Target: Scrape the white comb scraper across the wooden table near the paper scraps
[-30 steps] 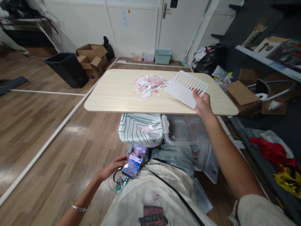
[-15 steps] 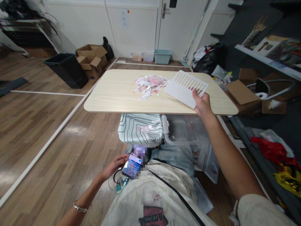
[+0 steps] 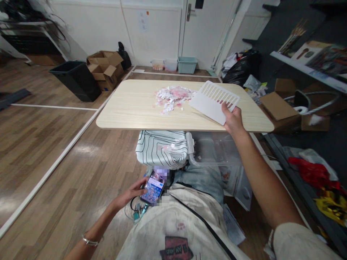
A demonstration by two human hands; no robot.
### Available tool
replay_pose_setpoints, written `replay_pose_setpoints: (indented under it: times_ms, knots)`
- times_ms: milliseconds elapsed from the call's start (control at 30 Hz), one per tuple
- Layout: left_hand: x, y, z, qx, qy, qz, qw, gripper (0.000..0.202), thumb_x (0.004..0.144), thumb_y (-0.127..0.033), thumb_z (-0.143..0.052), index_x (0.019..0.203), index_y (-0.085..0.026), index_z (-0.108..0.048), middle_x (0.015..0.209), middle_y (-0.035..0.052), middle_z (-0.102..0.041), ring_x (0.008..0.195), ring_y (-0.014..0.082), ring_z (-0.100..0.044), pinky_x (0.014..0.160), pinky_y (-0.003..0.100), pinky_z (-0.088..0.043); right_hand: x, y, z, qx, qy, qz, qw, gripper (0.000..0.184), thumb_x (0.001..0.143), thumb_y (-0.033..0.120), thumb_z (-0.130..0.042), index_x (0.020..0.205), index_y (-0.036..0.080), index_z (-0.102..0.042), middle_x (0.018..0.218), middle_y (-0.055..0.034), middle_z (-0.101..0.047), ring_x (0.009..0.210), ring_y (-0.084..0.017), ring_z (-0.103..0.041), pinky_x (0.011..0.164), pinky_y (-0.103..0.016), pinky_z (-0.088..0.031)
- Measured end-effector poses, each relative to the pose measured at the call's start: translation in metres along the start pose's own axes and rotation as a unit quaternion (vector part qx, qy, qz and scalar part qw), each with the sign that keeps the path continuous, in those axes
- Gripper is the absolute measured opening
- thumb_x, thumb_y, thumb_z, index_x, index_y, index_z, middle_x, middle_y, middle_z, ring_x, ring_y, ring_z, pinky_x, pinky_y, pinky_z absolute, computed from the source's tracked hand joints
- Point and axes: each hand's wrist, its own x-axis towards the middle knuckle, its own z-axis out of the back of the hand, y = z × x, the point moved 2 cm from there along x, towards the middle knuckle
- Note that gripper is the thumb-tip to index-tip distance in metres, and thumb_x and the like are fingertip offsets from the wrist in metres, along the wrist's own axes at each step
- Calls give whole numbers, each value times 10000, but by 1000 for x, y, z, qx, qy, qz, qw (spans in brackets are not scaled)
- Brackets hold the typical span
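My right hand point(image 3: 232, 118) grips the near corner of a white slotted plastic panel point(image 3: 213, 101) that rests tilted on the right part of a light wooden table point(image 3: 130, 108). Just left of the panel lies a pile of small white and pink paper scraps point(image 3: 172, 96). My left hand point(image 3: 130, 192), down by my lap, holds a lit smartphone point(image 3: 153, 187) with a cable hanging from it. A bracelet sits on that wrist.
Under the table stand a patterned white bag point(image 3: 162, 148) and a clear plastic bin point(image 3: 217, 150). A black bin point(image 3: 76, 79) and cardboard boxes point(image 3: 104, 68) stand at the left back. Black bags, boxes and clutter fill the right side by a shelf point(image 3: 311, 70).
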Motion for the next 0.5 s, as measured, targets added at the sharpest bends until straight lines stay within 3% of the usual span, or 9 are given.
replay_pose_setpoints:
  times_ms: [167, 333, 500]
  knots:
    - [2, 1, -2, 45, 12, -1, 999, 737, 759, -373, -911, 1412, -226, -602, 1345, 113, -677, 1325, 368, -562, 1151, 463, -426, -1, 2, -1, -8, -6, -5, 1000, 691, 599, 779, -859, 985, 225, -709, 1103, -96, -798, 1263, -338, -695, 1047, -500, -595]
    - [6, 2, -3, 64, 24, -21, 997, 709, 782, -362, -914, 1397, -207, -598, 1366, 132, -668, 1318, 360, -582, 1153, 477, -455, -2, 3, -2, 2, -6, -10, 1000, 683, 581, 766, -876, 969, 230, -708, 1063, -84, -807, 1234, -332, -713, 1044, -499, -595]
    - [9, 23, 7, 57, 7, -20, 998, 905, 725, -444, -952, 1500, -226, -540, 1497, 168, -611, 1375, 405, -558, 1210, 537, -416, -4, 7, -2, 8, -11, -39, 999, 692, 558, 754, -894, 965, 228, -705, 1029, -80, -818, 1164, -324, -747, 1020, -492, -609]
